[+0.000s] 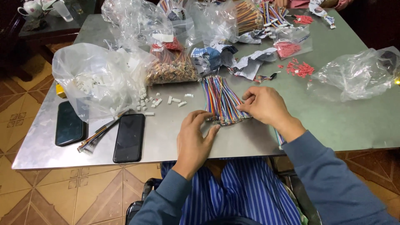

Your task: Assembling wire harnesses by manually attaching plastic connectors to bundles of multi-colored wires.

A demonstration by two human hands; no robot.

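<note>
both hands work one bundle of multicoloured ribbon wires (221, 100) lying on the metal table (333, 121): the left hand (193, 139) rests flat and released, fingertips pinning the near ends so they stay aligned; the right hand (266, 106) pinches strands at the bundle's edge. loose white connectors (175, 100) lie just beside.

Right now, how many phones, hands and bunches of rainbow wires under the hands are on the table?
Phones: 2, and
Hands: 2, left hand and right hand
Rainbow wire bunches under the hands: 1
Total: 5
</note>
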